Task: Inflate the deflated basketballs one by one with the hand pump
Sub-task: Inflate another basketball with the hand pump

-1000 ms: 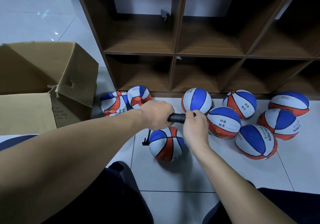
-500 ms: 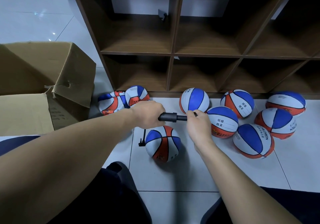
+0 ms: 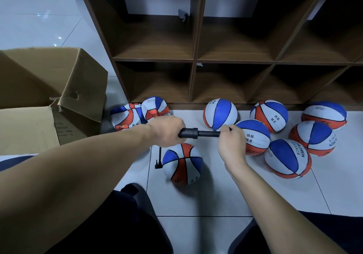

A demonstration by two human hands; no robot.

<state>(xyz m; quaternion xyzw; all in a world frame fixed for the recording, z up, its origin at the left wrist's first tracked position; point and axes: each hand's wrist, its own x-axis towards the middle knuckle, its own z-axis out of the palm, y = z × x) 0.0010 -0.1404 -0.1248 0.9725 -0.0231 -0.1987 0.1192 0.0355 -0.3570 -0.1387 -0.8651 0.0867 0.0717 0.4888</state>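
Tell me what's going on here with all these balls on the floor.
A person is working a black hand pump held level above a basketball on the floor: the left hand grips one end, the right hand the other. The pump's hose hangs down beside that ball. Six round balls lie to the right; two crumpled, flat ones wait by the cardboard box.

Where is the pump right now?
The pump is in the middle of the head view, held level between the left hand and right hand, just above the ball nearest the person.
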